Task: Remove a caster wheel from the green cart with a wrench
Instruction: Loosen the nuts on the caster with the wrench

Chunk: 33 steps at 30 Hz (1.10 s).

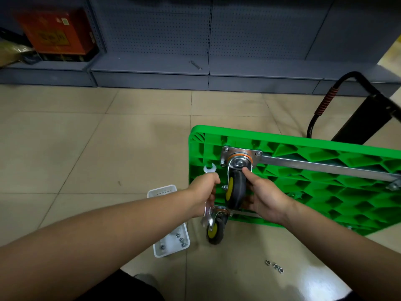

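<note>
The green cart (321, 187) lies upside down on the tiled floor, its ribbed underside facing me. A black caster wheel (235, 192) with a yellow hub stands on a metal plate at the cart's left corner. My right hand (263, 195) grips this wheel from the right, thumb on its swivel fork. My left hand (205, 189) holds a silver open-end wrench (209, 169) upright just left of the wheel, with the jaw pointing up. A second caster (216, 230) shows below, partly hidden by the wrench's lower end.
A white tray (171, 248) with several nuts lies on the floor under my left forearm. Three loose nuts (275, 266) lie near the front. Another wrench (196, 65) rests on the grey shelf base. The cart's black handle (338, 105) lies at the right.
</note>
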Motion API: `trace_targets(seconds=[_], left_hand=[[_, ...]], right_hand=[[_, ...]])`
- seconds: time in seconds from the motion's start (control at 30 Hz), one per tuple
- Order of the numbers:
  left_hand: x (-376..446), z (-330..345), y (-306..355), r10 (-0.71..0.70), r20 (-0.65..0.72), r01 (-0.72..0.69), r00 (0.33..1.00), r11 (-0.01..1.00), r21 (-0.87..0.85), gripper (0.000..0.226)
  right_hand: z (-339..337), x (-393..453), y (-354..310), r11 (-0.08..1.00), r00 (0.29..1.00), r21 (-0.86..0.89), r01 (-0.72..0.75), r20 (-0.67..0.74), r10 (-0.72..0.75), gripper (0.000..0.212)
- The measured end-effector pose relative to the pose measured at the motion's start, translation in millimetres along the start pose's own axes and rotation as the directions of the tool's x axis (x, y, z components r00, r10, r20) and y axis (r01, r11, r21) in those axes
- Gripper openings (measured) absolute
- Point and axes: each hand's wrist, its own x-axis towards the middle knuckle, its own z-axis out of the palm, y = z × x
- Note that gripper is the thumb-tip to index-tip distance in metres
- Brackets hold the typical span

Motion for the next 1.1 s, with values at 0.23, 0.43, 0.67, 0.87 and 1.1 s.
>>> trace_targets(seconds=[0.23, 0.43, 0.67, 0.87, 1.1], left_hand=[[-0.6, 17.7, 11.2, 0.061, -0.097, -0.087, 0.993, 0.951, -0.296, 0.02], [3.8, 23.5, 17.2, 0.047, -0.11, -0.081, 0.993, 0.941, -0.328, 0.028], [16.1, 22.7, 18.9, 0.043, -0.157, -0.083, 0.987, 0.964, -0.252, 0.028], [21.4, 23.5, 15.9, 0.071, -0.167, -0.113, 0.983, 0.96, -0.256, 0.025], [19.8, 21.4, 12.8, 0.102, -0.135, -0.137, 0.985, 0.949, -0.282, 0.034]], right_hand=[[1.8, -1.5, -1.9, 0.998, 0.998, -0.021, 0.054, -0.014, -0.054, 0.038], [1.8, 0.6, -2.4, 0.995, 0.998, -0.077, 0.058, -0.036, -0.061, 0.036], [1.9, -1.5, -4.5, 0.993, 0.997, -0.106, 0.059, -0.043, -0.064, 0.037], [2.8, -3.5, -5.6, 0.993, 0.997, -0.101, 0.064, -0.041, -0.068, 0.036], [2.3, -3.8, -5.5, 0.99, 0.997, -0.124, 0.064, -0.039, -0.069, 0.036]])
